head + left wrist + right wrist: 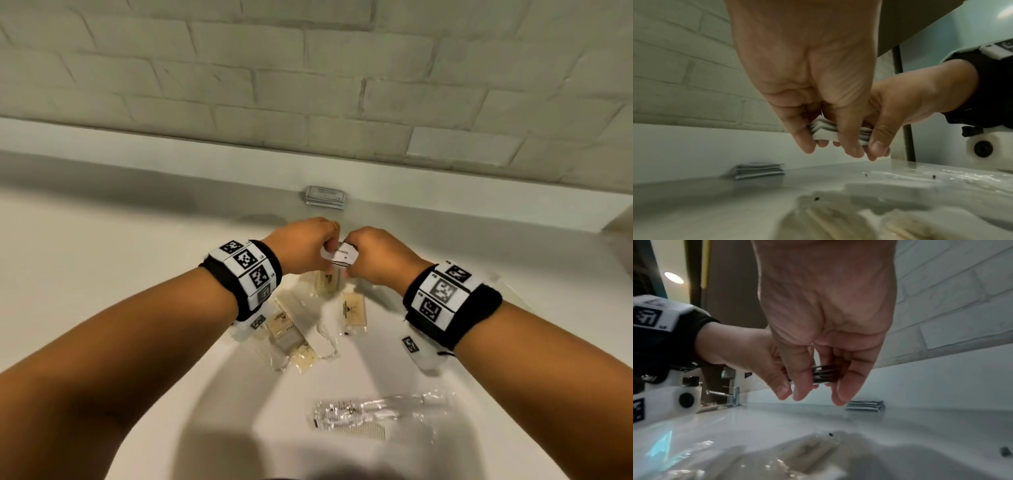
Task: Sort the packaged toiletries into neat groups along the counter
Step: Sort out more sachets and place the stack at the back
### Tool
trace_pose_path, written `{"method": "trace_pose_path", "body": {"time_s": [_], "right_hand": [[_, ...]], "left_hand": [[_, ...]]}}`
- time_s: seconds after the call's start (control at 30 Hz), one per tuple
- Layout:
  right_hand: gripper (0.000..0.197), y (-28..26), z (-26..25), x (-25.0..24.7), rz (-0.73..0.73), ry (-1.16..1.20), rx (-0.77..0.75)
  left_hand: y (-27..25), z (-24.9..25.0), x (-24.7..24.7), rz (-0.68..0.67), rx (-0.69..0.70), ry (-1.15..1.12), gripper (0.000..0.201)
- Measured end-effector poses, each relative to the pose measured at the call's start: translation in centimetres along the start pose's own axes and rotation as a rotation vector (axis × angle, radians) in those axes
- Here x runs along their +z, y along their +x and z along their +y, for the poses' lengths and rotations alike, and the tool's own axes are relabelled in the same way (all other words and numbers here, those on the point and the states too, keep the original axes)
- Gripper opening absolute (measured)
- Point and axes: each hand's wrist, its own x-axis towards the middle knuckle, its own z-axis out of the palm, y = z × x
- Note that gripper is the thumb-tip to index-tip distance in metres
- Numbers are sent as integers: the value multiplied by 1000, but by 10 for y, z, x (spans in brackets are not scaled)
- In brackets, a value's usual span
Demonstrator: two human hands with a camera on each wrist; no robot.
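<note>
Both of your hands meet above the counter (102,260): your left hand (301,245) and right hand (378,255) pinch opposite ends of a small stack of toothpaste sachets (339,255), held clear of the surface. Directly beneath lie loose clear-wrapped packets (354,310). Farther back, near the wall ledge, sits a tidy pile of grey sachets (325,196). Nearest you lies a wrapped comb (359,416).

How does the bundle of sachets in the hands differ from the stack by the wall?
The toothpaste sachets are held off the counter, pinched between the left hand and right hand; the grey stack lies flat against the backsplash, untouched. The held bundle shows white faces, the stack grey. Both are several thin flat packets, layered.
</note>
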Motion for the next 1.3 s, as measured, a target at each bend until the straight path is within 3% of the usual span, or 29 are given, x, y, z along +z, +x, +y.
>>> {"method": "trace_pose_path", "body": {"time_s": [0.23, 0.37, 0.57, 0.7, 0.9, 1.17, 1.3], "right_hand": [[33, 85, 8, 17, -58, -64, 26], [37, 125, 13, 22, -101, -84, 57], [59, 166, 17, 28, -111, -120, 101], [46, 175, 23, 33, -100, -138, 120], [42, 173, 24, 35, -77, -145, 101], [45, 170, 23, 33, -80, -163, 92], [46, 169, 22, 30, -83, -145, 79]], "left_hand": [[56, -47, 1, -97, -47, -3, 50], [86, -65, 5, -162, -73, 53, 26], [117, -91, 15, -134, -109, 9, 32], [121, -95, 15, -155, -73, 19, 30], [125, -95, 13, -231, -65, 109, 24], [129, -101, 13, -221, -24, 199, 20], [132, -101, 9, -242, -18, 235, 28]]}}
